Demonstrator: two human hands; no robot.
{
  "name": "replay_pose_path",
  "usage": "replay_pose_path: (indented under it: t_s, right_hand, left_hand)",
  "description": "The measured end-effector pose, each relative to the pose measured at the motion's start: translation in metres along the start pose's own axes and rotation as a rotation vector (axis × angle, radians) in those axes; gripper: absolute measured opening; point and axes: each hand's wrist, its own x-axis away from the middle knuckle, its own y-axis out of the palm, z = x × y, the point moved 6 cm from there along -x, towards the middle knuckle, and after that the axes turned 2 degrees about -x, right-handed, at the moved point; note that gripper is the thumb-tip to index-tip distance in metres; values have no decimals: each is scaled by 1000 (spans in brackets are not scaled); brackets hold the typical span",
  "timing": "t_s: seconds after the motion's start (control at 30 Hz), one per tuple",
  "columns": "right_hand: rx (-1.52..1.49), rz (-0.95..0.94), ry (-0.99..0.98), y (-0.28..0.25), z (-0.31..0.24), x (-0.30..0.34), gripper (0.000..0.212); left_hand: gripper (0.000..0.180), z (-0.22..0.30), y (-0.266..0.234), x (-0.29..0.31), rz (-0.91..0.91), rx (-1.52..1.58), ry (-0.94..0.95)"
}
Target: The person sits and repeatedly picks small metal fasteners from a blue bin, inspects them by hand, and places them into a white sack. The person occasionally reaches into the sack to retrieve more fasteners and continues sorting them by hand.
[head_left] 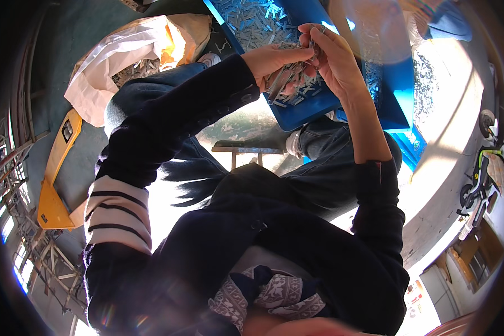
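Both hands are raised together over a blue bin point(303, 116) filled with many small, flat metal strips point(253, 23). My left hand point(270, 60) is closed around a loose bunch of thin metal strips point(285, 77), some of which jut out below the fingers. Its thumb points across toward the other hand. Close against it, my right hand point(340, 64) has its fingers curled in and pinches at the same metal pieces near the left thumb. Exactly which strips each finger touches is too small to tell.
At the left stands an open white sack point(89, 70) with more metal pieces in it. A second blue bin point(399, 95) adjoins at the right. Beyond the left arm is a yellow pallet jack point(59, 168). A small bench point(246, 150) stands between my knees; a scooter-like vehicle point(481, 168) is far right.
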Motion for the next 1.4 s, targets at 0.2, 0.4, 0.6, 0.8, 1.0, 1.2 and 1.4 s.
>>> replay_pose_path:
  t_s: [0.2,0.4,0.6,0.8,1.0,1.2,1.4]
  right_hand:
    - [-390,104,-75,-8,1,-4,27]
    - [-306,168,-35,6,-18,9,19]
    - [529,192,16,37,-8,21,19]
    - [806,332,-168,36,-14,18,22]
    - [746,415,-267,26,-26,21,20]
    - [122,212,-341,17,-42,21,18]
    - [-442,-39,-201,16,-36,11,24]
  left_hand:
    - [36,5,-1,1,-39,77,53]
    - [28,35,-24,2,10,448,460]
    - [29,37,-51,-1,383,539,501]
    - [30,33,-37,2,459,518,505]
    - [27,27,-34,2,488,522,471]
    - [23,24,-30,-2,305,618,475]
    - [25,22,-28,-1,273,577,455]
